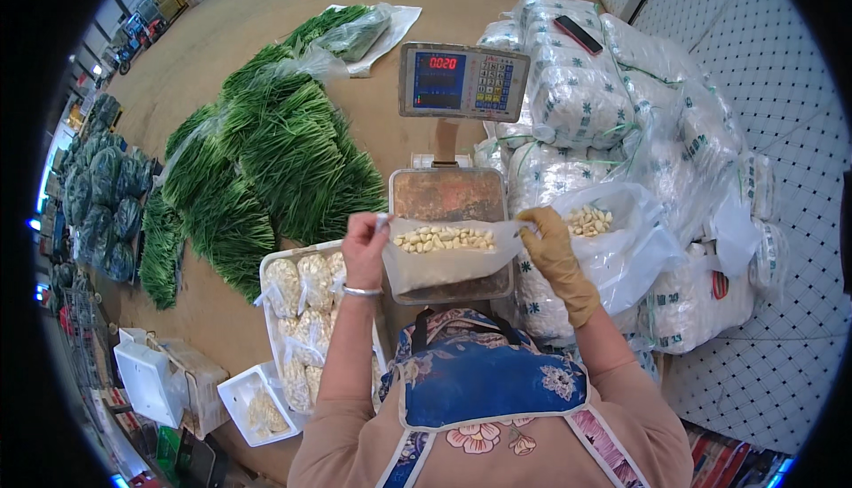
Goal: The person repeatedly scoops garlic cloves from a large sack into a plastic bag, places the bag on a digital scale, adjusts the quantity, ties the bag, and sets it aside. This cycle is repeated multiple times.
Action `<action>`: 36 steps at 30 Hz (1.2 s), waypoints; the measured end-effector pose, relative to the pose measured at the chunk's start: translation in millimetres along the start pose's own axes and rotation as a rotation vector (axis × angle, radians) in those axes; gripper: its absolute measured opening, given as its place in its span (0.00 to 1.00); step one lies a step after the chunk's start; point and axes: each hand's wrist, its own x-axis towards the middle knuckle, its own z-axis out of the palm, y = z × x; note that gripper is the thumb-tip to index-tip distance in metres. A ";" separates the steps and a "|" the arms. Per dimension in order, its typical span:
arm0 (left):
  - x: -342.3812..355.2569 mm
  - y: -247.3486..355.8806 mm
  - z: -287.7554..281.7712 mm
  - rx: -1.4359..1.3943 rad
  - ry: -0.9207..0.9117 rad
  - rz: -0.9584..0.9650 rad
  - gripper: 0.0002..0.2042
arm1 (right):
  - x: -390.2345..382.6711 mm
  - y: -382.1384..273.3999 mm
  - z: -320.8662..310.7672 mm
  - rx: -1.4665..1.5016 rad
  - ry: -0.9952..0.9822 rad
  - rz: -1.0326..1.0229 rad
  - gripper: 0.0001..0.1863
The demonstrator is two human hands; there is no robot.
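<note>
A clear plastic bag [435, 268] of peeled garlic cloves [444, 239] is stretched open sideways over the near part of the scale's rusty platform [446, 192]. My left hand [361, 255], bare with a bracelet at its wrist, pinches the bag's left edge. At the right corner, my right hand [557, 257], in a tan rubber glove, grips the plastic between thumb and fingers. Whether the bag's underside rests on the platform cannot be made out. Beyond stands the scale's lit display [464, 82]. A larger open bag with more garlic cloves [589, 221] lies right of my glove.
At left stands a white foam box [266, 268] of knotted garlic bags, with a smaller white tray [257, 404] nearer. Green garlic-like stalks [266, 160] are heaped farther off. Stacked plastic-wrapped bundles [586, 102] rise on the right, a phone [578, 35] on top.
</note>
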 end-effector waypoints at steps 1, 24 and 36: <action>-7.5 -2.7 1.6 -0.004 -0.023 -0.013 0.07 | -2.3 -2.9 0.7 -0.047 0.033 -0.092 0.10; -55.2 -33.7 -14.8 -0.036 -0.432 -0.246 0.21 | -6.1 -10.4 16.5 -0.004 -0.153 -0.188 0.12; -36.8 -51.3 28.3 0.330 -0.680 0.049 0.13 | 14.5 -54.0 72.3 0.034 -0.354 -0.651 0.16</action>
